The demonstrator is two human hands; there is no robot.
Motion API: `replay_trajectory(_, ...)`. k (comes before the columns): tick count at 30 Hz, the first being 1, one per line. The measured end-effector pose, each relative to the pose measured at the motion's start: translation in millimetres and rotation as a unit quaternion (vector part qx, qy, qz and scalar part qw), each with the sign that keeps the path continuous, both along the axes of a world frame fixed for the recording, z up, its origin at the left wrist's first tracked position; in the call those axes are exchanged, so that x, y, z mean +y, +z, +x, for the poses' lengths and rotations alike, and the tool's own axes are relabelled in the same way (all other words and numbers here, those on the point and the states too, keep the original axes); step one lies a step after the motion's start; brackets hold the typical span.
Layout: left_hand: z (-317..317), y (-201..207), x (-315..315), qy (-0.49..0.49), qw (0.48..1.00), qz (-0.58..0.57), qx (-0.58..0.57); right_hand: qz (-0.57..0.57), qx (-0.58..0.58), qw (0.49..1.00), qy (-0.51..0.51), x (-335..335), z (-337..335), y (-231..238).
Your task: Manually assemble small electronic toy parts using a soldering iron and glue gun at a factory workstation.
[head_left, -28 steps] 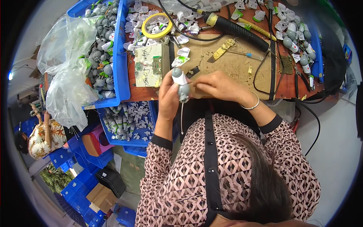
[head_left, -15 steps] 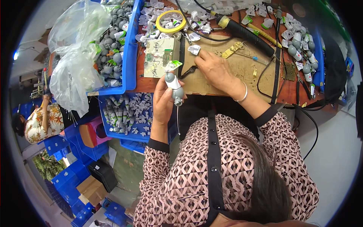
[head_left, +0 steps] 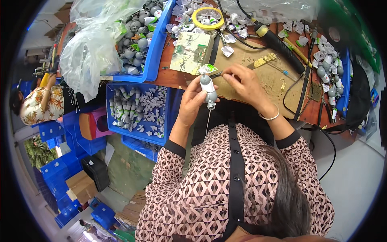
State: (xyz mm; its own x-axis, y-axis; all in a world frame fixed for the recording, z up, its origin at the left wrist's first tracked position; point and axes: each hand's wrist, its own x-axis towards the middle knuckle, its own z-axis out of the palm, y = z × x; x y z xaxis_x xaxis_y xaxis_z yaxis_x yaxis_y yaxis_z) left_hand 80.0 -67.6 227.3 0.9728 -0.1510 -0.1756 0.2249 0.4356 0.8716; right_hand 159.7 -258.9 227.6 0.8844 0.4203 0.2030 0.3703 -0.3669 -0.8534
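Note:
My left hand (head_left: 192, 104) is closed around a grey and white plastic toy-like figure (head_left: 209, 89) with rounded grey sections. A thin metal rod (head_left: 208, 120) hangs from its lower end, and a white and green cap-like piece (head_left: 207, 69) shows at its top. Beside the figure, my right hand (head_left: 246, 86) has its thumb and forefinger pinched on the end of a small black tool (head_left: 217, 74), whose shape is mostly hidden. A loose white plastic shell (head_left: 227, 51) lies on the cardboard mat (head_left: 258, 80) beyond my hands.
Blue crates (head_left: 154, 66) of grey parts and plastic bags (head_left: 90, 56) stand left; a lower blue tray (head_left: 137, 135) holds more pieces. Yellow tape (head_left: 207, 18), a black-handled tool (head_left: 280, 50), cables and pliers (head_left: 323, 111) lie around the mat. Another person (head_left: 42, 107) works far left.
My right hand has moved from beside the white shell toward me, onto the small black tool. My left hand has brought the figure slightly right, nearer to it. The whole view has shifted.

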Motion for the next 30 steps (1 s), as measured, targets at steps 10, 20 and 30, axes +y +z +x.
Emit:
replay_trajectory(10, 1, -14, -3, 0.005, 0.999, 0.040, -0.029, 0.038, 0.008, 0.997, 0.072, 7, -15, 5)
replay_trajectory(20, 3, -9, -8, -0.017, 1.000, 0.015, 0.002, 0.035, 0.029, 0.997, 0.068, 2, -18, 3)
replay_trajectory(30, 8, -18, -3, -0.061, 0.996, 0.062, 0.020, 0.146, 0.202, 0.968, 0.040, -5, -17, -12)
